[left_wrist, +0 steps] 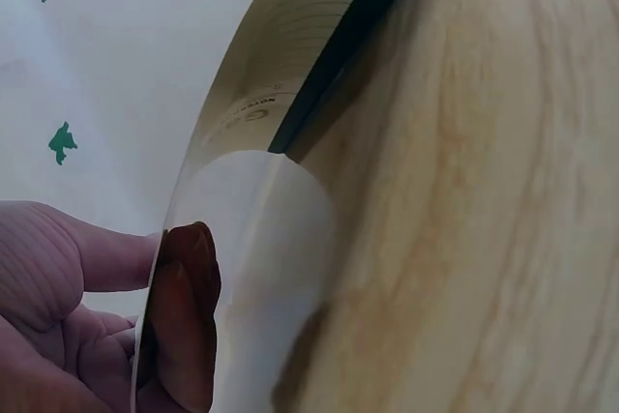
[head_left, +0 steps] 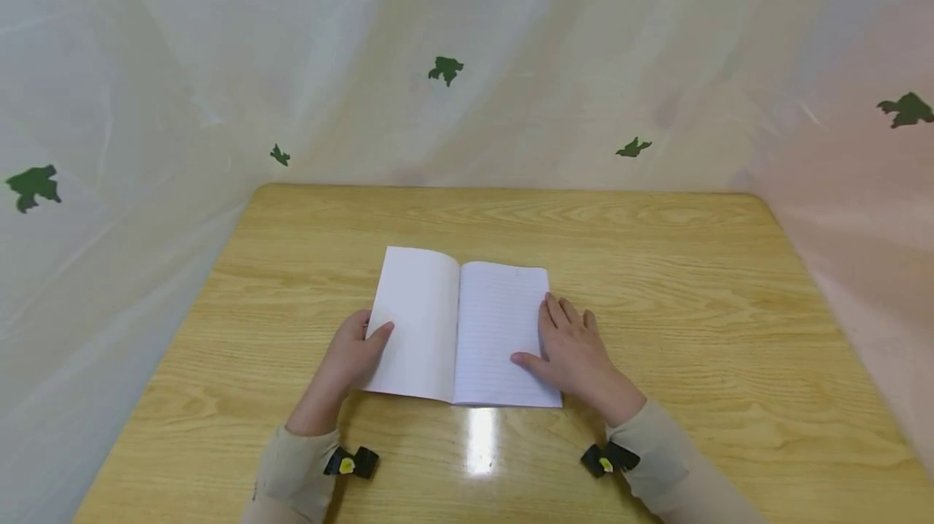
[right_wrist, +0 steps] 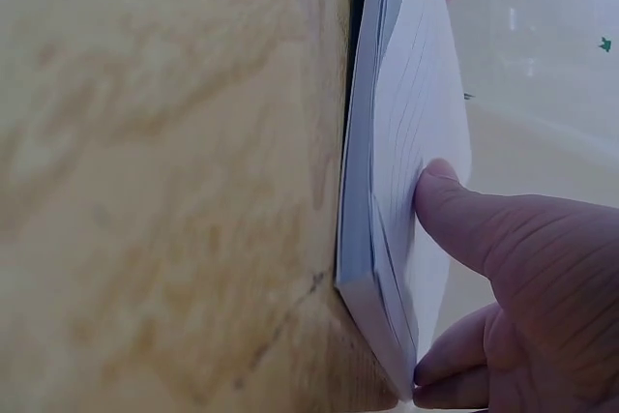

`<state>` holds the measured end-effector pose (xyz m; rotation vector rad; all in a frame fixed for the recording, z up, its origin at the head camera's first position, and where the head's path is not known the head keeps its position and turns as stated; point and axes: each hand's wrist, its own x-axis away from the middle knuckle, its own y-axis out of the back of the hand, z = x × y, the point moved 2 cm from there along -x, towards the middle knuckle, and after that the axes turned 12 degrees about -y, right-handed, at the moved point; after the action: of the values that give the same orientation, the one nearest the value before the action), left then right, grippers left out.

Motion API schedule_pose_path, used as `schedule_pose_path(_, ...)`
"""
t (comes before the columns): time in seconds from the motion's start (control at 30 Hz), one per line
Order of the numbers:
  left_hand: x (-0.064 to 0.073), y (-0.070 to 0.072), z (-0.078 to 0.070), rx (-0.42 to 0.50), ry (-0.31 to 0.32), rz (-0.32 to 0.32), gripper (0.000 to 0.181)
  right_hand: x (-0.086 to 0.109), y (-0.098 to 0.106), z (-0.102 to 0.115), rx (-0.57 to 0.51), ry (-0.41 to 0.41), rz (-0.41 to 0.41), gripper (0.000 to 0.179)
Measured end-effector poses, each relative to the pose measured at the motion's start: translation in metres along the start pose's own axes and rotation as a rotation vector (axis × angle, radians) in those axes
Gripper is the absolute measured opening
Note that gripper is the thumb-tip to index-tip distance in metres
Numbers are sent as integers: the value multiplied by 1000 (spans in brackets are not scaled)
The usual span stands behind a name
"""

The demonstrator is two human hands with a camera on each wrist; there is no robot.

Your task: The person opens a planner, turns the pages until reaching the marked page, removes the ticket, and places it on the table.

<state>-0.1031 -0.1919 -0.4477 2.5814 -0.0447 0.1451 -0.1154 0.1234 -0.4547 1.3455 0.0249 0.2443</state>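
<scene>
Left hand point(head_left: 356, 352) pinches the notebook's point(head_left: 477, 337) white leaf point(head_left: 417, 321) at nine o'clock, thumb uppermost — right hand point(head_left: 572, 350), fingers straight, thumb spread, touches the lined page point(head_left: 499, 317) at three.

Small dark lettering point(left_wrist: 256, 102) is running at a slant across the underside of the raised notebook cover point(left_wrist: 280, 41), and larger, paler letters point(left_wrist: 237, 127) are sitting just below (both are looking too small and blurred to read); no word is showing clearly.
</scene>
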Motion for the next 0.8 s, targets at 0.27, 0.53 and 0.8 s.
schedule_pose_path(0.27,-5,0,8,-40,21,16,35,-1,-1,0,2,10,-1,96)
schedule_pose_path(0.53,-4,1,7,-48,15,21,31,1,-1,4,-8,15,26,89)
schedule_pose_path(0.8,-3,0,5,-45,5,30,32,1,1,8,-26,14,46,82)
